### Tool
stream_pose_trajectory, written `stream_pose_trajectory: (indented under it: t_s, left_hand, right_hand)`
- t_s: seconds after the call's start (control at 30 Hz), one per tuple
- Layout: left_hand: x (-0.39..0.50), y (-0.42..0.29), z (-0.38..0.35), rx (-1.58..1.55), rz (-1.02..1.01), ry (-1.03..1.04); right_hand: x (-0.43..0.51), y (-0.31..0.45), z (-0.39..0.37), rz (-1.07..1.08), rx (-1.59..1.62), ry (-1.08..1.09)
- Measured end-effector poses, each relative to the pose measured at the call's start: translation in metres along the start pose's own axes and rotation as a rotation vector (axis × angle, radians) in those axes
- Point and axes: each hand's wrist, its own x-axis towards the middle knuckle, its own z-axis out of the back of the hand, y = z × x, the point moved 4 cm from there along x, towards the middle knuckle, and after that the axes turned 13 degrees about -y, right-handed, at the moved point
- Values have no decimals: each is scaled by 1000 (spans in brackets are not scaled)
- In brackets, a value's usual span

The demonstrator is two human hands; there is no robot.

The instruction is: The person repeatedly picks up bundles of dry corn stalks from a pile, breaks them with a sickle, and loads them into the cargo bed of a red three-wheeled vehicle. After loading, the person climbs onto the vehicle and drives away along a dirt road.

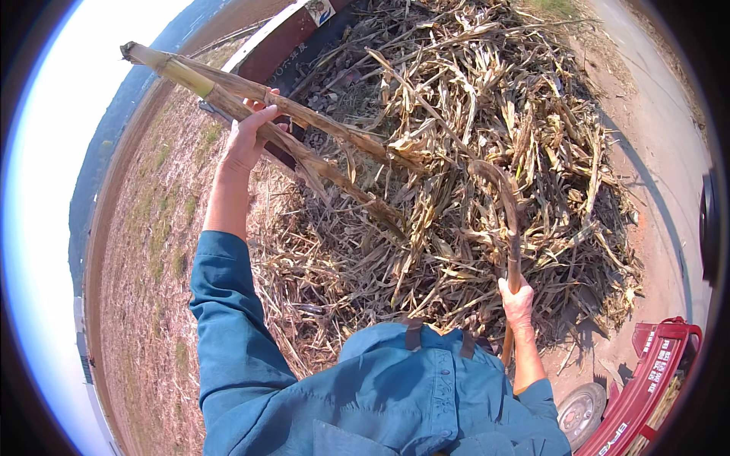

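Note:
My left hand [251, 132] is raised at the upper left, its fingers around two thick dry stalks. The nearer stalk [336, 174] has a pale yellow-green stretch close to its cut top end; the farther stalk [342, 130] is brown all along. Both slant down to the right, and their lower ends run into a heap of dry corn stalks and leaves [456, 228]. At the lower right my right hand [518, 301] grips a wooden stick [511, 228] with a curved, hooked upper end. The hook lies over the heap; the stick's lower end is hidden by my body.
Beyond the heap stands a dark red and black panel [285, 51] with a white top edge. A paved path [656, 97] curves along the right. A red vehicle [639, 387] with a wheel [582, 407] stands at the lower right. Straw-littered field [154, 256] spreads to the left.

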Motion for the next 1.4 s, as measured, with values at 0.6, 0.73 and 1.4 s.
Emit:
stream_pose_trajectory:
  t_s: [0.6, 0.73, 1.4]
  left_hand:
    - [-109, 26, 72, -91, -148, -147]
    - [-149, -22, 92, -195, -408, -109]
    - [-125, -72, 67, -256, -491, 199]
  right_hand:
    - [7, 147, -215, 258, 156, 389]
    - [16, 110, -190, 137, 238, 294]
    - [8, 56, -155, 301, -7, 422]
